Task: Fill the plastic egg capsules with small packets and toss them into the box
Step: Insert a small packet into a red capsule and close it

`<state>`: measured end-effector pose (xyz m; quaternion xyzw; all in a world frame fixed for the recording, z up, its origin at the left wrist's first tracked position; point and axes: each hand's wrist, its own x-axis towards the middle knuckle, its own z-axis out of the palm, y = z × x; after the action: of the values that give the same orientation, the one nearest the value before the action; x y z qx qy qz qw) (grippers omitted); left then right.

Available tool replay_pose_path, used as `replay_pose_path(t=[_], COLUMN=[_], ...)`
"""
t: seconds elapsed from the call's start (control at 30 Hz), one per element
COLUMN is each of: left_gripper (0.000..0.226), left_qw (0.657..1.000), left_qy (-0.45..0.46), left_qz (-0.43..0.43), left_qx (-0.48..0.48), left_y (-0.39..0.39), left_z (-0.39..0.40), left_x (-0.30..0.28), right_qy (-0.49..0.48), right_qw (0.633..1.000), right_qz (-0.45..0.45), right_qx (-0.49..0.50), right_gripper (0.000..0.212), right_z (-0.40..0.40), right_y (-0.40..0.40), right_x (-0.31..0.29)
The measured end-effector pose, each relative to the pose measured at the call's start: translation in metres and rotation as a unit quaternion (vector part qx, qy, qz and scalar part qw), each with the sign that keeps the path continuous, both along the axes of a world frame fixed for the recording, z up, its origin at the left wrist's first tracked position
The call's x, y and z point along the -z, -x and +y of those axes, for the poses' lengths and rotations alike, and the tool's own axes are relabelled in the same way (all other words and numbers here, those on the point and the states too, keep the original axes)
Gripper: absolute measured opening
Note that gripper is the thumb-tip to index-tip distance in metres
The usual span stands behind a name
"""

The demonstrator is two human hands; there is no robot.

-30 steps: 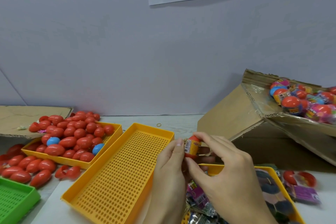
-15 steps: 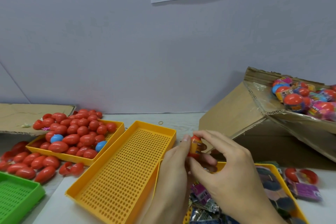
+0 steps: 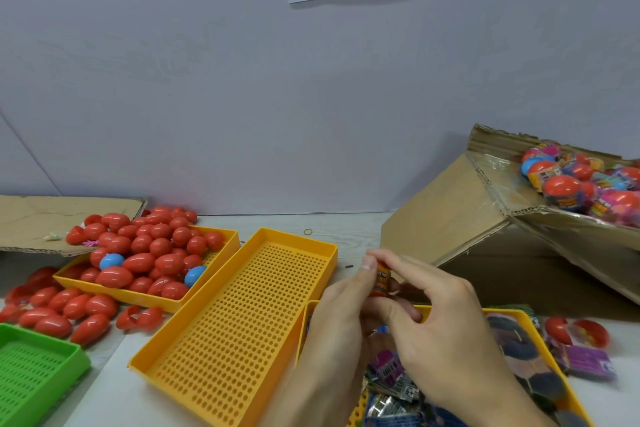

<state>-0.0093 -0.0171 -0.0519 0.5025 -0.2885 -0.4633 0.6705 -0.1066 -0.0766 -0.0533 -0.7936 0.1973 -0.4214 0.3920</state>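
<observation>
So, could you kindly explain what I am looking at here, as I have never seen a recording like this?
There is no machine: a person wears one camera on the head, looking forward and down at two bare hands. The left hand and right hand together hold a small red plastic egg capsule with a printed packet in their grip, over the white table. In front lies an empty perforated yellow plastic tray. Further left, another yellow tray heaped with red and blue egg capsules, more spilled beside it, and a green plastic tray. Under the hands sits a yellow tray of small printed packets. On the right, a tilted brown cardboard box holds finished capsules.
</observation>
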Motion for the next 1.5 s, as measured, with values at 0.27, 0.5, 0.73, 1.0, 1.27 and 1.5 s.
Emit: replay_pose_path(t=[0.27,0.5,0.73,1.0,1.27,1.5], left_gripper=[0.033,0.044,0.045,0.044,0.028,0.034], left_qw=[1.000,0.999,0.999,0.997,0.995,0.993], left_qy=[0.008,0.029,0.037,0.042,0.078,0.049], left_qz=[-0.009,0.043,0.039,0.060,0.048,0.087], left_qx=[0.005,0.006,-0.009,-0.008,-0.024,-0.059], left_y=[-0.001,-0.002,-0.003,-0.002,0.001,-0.002], left_z=[0.001,0.000,-0.001,0.001,0.003,0.006], left_x=[0.003,0.001,0.003,-0.002,-0.007,-0.010], right_qy=[-0.048,-0.072,-0.134,-0.154,-0.314,-0.335], right_qw=[0.998,0.997,0.990,0.987,0.935,0.924], right_qz=[0.040,0.027,-0.018,0.000,-0.090,-0.075], right_qx=[-0.017,-0.008,-0.038,-0.037,-0.140,-0.168], right_gripper=[0.048,0.060,0.059,0.053,0.039,0.035], right_z=[-0.008,-0.007,-0.004,-0.006,-0.015,-0.017], right_y=[0.005,0.005,0.005,0.004,0.005,0.006], right_x=[0.002,0.002,0.001,0.000,0.001,0.002])
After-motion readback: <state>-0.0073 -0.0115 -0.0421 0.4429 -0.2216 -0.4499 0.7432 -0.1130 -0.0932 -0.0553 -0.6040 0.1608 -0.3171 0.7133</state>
